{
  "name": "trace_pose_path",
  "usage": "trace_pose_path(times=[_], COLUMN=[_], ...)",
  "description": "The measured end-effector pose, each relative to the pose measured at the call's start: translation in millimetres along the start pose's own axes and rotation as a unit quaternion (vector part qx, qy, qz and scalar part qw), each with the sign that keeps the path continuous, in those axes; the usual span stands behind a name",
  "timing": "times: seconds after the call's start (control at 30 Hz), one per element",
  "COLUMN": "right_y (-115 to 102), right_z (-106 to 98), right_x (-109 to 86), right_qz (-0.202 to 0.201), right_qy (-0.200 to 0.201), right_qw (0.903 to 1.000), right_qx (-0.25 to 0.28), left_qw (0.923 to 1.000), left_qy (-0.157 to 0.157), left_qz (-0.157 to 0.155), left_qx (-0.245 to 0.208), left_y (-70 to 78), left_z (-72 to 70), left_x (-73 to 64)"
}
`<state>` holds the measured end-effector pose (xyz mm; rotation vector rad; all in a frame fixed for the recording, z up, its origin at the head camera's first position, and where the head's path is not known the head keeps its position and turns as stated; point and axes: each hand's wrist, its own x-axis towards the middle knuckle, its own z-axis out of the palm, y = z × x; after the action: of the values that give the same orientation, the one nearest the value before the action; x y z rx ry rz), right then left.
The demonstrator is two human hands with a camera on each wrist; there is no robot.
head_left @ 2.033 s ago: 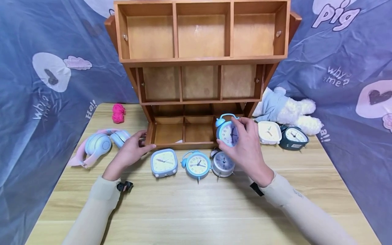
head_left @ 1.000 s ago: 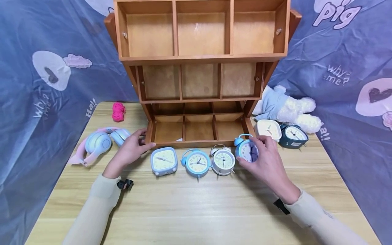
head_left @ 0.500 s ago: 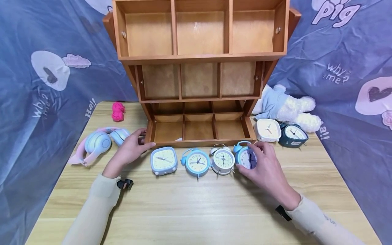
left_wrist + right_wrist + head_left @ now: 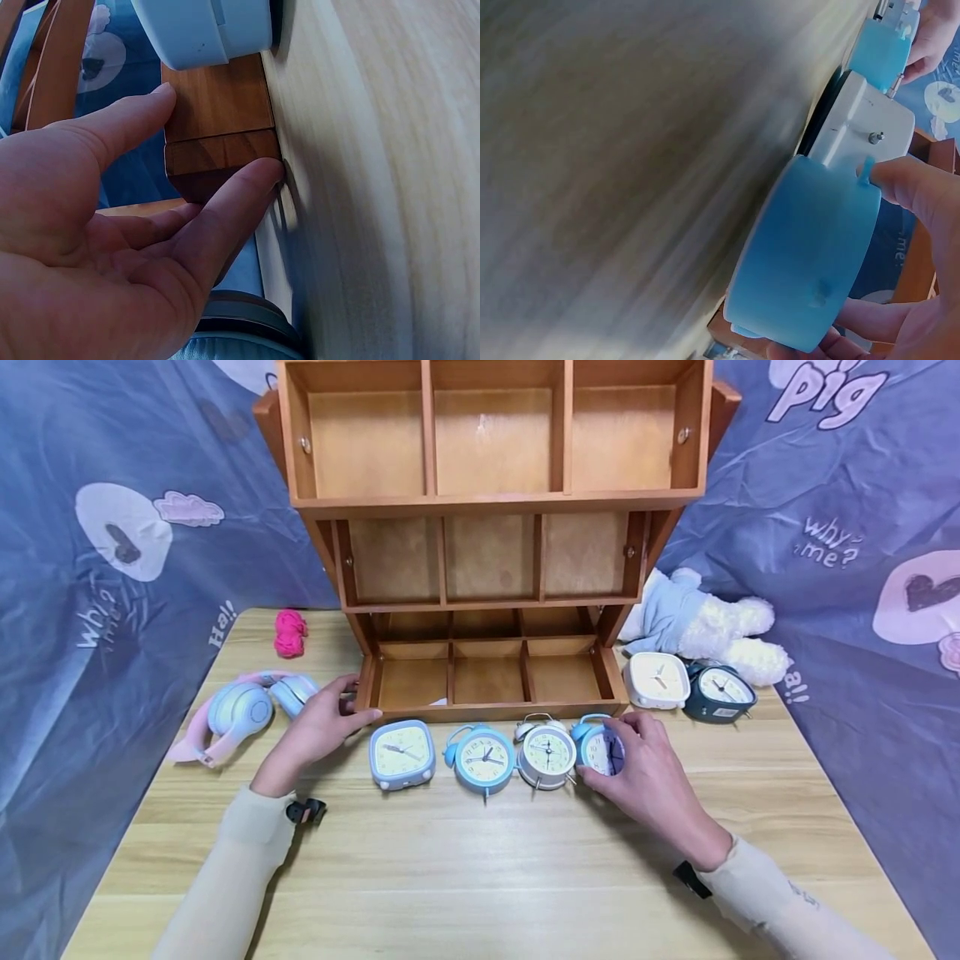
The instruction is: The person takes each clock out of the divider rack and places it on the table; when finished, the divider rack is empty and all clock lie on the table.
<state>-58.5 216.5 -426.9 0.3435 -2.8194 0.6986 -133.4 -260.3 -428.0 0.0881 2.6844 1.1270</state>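
My right hand [image 4: 648, 768] holds a light-blue alarm clock [image 4: 597, 745] between thumb and fingers, at the right end of a row in front of the wooden shelf [image 4: 487, 713]. The right wrist view shows this clock's blue side [image 4: 802, 247] close beside a white alarm clock [image 4: 547, 753], its lower part right at the table. Further left in the row are a second light-blue alarm clock [image 4: 483, 762] and a square blue clock [image 4: 402, 756]. My left hand [image 4: 322, 727] grips the shelf's lower left corner, thumb [image 4: 142, 112] on the front board and fingers round the end.
A square white clock [image 4: 657, 681] and a dark green clock [image 4: 720, 692] stand right of the shelf, before a white plush toy [image 4: 701, 618]. To the left lie headphones [image 4: 240, 710] and a pink yarn bundle [image 4: 290, 633]. The wooden tabletop [image 4: 465, 868] stretches toward me.
My right hand has brought the blue clock from over the shelf's lower right compartment down and right, then slightly left against the row's end. The left hand has stayed at the shelf corner.
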Motion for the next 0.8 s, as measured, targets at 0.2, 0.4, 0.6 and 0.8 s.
trace_pose_path(times=[0.2, 0.4, 0.6, 0.8], right_y=[2.7, 3.5, 4.4, 5.6], right_z=[1.3, -0.3, -0.8, -0.3], right_x=[0.7, 1.1, 0.6, 0.7], right_qz=[0.015, 0.019, 0.027, 0.031], right_qy=[-0.018, -0.03, -0.036, -0.035], right_qw=[0.9997, 0.9993, 0.999, 0.9989], right_qx=[-0.004, -0.007, -0.005, -0.003], left_qw=[1.0, 0.9999, 0.9999, 0.9999], left_qy=[-0.003, -0.003, -0.004, -0.005], left_qz=[0.002, 0.003, 0.004, 0.006], left_qx=[-0.008, -0.009, -0.011, -0.014], left_y=[0.2, 0.4, -0.5, -0.8], left_z=[0.3, 0.6, 0.7, 0.6], left_x=[0.8, -0.1, 0.1, 0.5])
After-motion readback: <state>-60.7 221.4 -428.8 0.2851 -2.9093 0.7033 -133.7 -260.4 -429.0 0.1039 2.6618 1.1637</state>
